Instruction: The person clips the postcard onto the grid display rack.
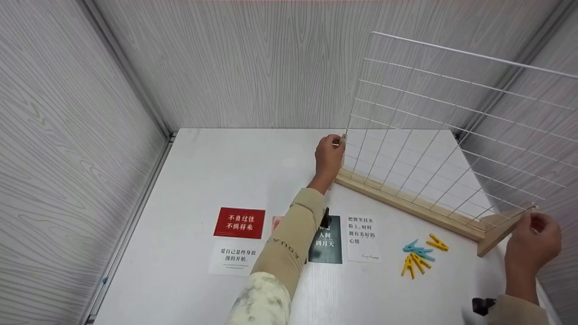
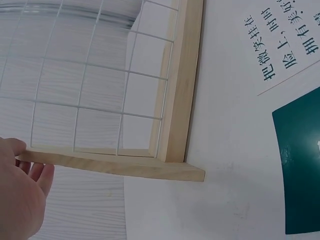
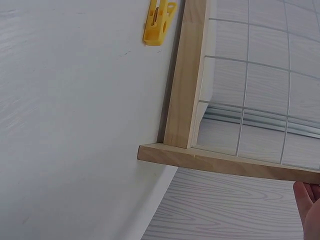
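Note:
A white wire grid rack [image 1: 420, 92] rises from a pale wooden base [image 1: 402, 201] at the right of the table. My left hand [image 1: 329, 155] pinches the tip of the base's left side piece; in the left wrist view thumb and fingers lie on either side of that wood [image 2: 115, 165]. At the other end, my right hand [image 1: 533, 241] holds the tip of the right side piece [image 1: 501, 234]. Only part of this hand [image 3: 311, 200] shows in the right wrist view, against the wooden strip [image 3: 235, 165]. The rack stands at an angle to the table.
Several printed cards lie left of the rack: a red one [image 1: 239, 223], white ones [image 1: 363, 239] and a dark green one [image 1: 332, 243]; my left sleeve covers some. Yellow and blue clothespins [image 1: 420, 250] sit in front of the base. Grey wood-grain panels [image 1: 280, 63] surround the white table [image 1: 180, 194].

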